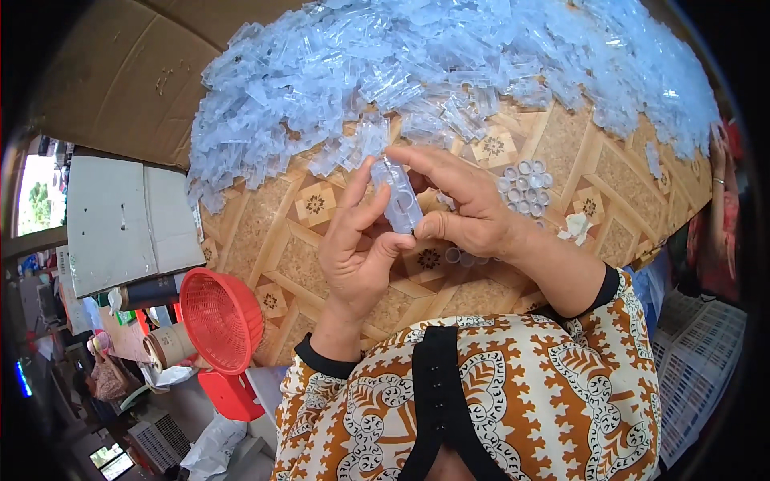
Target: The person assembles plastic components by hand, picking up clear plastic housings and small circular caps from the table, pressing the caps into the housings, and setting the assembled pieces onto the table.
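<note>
Between my two hands is a small clear plastic piece (400, 198), oblong, with a round ring shape in its middle. My left hand (358, 240) grips its left side and lower end with thumb and fingers. From the right, my right hand (473, 200) holds the upper end with its index finger and the lower corner with its thumb. Just right of my right hand, several small clear round caps (525, 186) stand grouped on the patterned table (305, 240). More round pieces (461, 256) lie under my right wrist, partly hidden by it.
A great heap of clear bluish plastic pieces (449, 56) covers the table's far side. Cardboard (128, 80) stands at the far left, with a red plastic basket (220, 321) at the left edge. A torn white scrap (575, 228) lies right. Another person's arm (719, 176) shows at the far right.
</note>
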Tool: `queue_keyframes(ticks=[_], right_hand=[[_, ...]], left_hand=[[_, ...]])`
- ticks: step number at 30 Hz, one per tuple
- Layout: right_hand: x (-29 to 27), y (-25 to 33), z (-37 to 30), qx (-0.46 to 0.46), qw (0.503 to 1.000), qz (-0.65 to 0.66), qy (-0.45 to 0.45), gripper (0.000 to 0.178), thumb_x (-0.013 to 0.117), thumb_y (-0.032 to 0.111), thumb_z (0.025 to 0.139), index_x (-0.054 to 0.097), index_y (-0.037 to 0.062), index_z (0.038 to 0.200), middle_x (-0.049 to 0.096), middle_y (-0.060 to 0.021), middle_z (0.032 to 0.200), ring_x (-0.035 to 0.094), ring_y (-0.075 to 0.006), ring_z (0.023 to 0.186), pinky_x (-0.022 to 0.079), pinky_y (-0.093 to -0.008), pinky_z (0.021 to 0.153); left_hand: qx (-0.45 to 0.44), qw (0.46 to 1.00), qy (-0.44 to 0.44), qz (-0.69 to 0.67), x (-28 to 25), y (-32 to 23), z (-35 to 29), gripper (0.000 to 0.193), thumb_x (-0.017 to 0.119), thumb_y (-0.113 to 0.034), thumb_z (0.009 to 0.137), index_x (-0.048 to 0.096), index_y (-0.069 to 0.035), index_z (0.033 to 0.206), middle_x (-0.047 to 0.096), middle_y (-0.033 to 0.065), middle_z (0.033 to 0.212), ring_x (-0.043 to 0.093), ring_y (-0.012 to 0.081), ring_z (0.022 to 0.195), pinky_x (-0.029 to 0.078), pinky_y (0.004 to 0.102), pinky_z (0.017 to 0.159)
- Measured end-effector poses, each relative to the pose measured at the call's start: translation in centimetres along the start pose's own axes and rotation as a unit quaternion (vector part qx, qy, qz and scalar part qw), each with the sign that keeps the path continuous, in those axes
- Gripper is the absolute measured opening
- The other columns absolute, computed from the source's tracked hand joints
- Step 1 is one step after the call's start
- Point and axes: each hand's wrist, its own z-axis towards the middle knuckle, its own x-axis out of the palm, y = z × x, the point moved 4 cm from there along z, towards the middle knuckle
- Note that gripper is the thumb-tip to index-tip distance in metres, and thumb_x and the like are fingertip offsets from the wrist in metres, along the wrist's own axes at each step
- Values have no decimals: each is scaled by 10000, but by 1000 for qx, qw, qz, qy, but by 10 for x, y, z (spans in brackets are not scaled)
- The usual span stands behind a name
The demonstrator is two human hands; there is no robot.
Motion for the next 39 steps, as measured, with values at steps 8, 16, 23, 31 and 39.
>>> queue_keyframes(ticks=[8,16,23,31,39], right_hand=[[-1,0,-3,-17,998,-51,-12,818,680,527,885,468,-23,1452,567,-191,1358,631,-257,1074,512,-360,902],[3,-1,-4,-68,992,-106,-12,822,663,535,890,457,-26,1454,528,-219,1417,591,-322,1211,512,-386,942],[1,0,-2,34,999,21,10,823,764,448,843,472,-24,1450,550,-140,1324,582,-205,1096,483,-329,925],[0,-4,1,47,996,80,-18,717,815,170,756,548,52,1411,599,-63,1051,573,-175,897,499,-315,824],[-3,-4,0,69,994,83,-1,728,813,207,777,530,45,1427,596,-70,1021,575,-164,901,506,-317,812]], left_hand=[[1,1000,1,-31,2,2,-1,502,725,48,854,590,-13,1333,327,255,1571,550,285,1298,568,347,953],[-21,999,-2,-42,1,3,-3,482,700,71,868,586,-10,1329,319,263,1574,549,273,1295,568,328,939],[-12,998,-2,-62,6,3,-5,528,701,69,869,533,-15,1363,277,267,1591,572,245,1260,564,325,947],[2,999,-5,-34,5,5,-4,546,725,52,856,513,-6,1356,304,222,1579,591,238,1231,561,345,969],[-19,999,-11,-30,6,2,-3,564,728,46,859,490,-2,1368,333,204,1558,620,220,1181,562,334,960]])
